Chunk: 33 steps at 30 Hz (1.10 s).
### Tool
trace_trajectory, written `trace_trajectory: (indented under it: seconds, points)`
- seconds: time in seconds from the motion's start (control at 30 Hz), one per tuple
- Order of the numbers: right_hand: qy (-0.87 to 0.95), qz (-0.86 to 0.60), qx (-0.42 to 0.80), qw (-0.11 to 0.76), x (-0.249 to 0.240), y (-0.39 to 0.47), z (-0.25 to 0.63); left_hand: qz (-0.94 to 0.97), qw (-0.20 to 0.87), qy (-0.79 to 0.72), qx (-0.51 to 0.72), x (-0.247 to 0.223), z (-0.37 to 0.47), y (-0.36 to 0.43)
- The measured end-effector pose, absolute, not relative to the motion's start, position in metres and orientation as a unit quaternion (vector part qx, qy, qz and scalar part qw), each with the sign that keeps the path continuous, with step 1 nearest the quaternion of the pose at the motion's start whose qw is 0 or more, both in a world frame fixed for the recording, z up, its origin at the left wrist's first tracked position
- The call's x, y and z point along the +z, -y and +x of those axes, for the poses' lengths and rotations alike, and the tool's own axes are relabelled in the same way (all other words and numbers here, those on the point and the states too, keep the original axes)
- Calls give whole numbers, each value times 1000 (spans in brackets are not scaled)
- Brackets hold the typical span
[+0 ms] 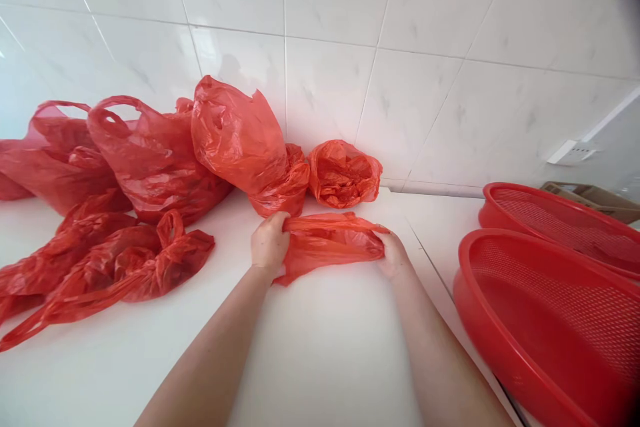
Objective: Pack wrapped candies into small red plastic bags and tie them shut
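A thin red plastic bag (330, 243) is stretched sideways above the white table (325, 353). My left hand (270, 240) is closed on its left end, with a loose corner hanging below the fingers. At the other end, my right hand (391, 250) grips the bag's right edge, its fingers partly hidden by the plastic. Just behind the held bag, a rounded red bag (345, 173) with crumpled plastic inside rests near the wall. Beside it on the left stands a taller puffed red bag (240, 137).
Several filled red bags (155, 160) line the wall at left, and knotted ones (145, 260) lie before them. Two red mesh baskets (540, 320) sit at right, near a cardboard box (595, 200) and a white power strip (573, 152). A tiled wall (330, 93) bounds the back.
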State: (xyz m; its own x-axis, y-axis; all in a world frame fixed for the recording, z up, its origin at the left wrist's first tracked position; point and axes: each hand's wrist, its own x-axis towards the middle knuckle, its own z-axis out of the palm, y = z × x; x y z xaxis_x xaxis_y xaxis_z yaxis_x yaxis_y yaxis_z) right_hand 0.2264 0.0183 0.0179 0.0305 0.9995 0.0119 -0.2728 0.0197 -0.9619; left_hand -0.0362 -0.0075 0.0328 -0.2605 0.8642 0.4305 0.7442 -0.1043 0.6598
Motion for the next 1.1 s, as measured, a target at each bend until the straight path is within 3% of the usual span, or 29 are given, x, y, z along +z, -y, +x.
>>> trace_trajectory:
  seconds: [0.17,0.27,0.37,0.47,0.6,0.67,0.87,0.97,1.03,1.1]
  points:
    - [446,-511,438,590,22,-21,227,530,157,-655,515,38,-39,7]
    - [513,-589,168,601,28,-12,213,505,211,-632,549,35,-30,4]
    - [576,-574,-106,572,35,5,191,491,257,-611,566,29,-21,1]
    - [650,-495,-223,532,40,29,164,472,326,-575,583,22,-15,0]
    - [790,-348,-176,473,37,52,132,446,404,-526,601,16,-11,-1]
    - [823,-342,-113,439,32,51,124,442,434,-500,605,17,-10,1]
    - [769,-464,-46,437,17,15,151,468,561,-399,555,29,-6,12]
    - [742,-542,-46,392,19,4,173,498,623,-345,495,36,-10,16]
    - [728,-599,-25,334,21,0,184,535,624,-344,454,40,-18,15]
    - [717,-639,7,278,24,-2,191,585,561,-398,430,46,-29,12]
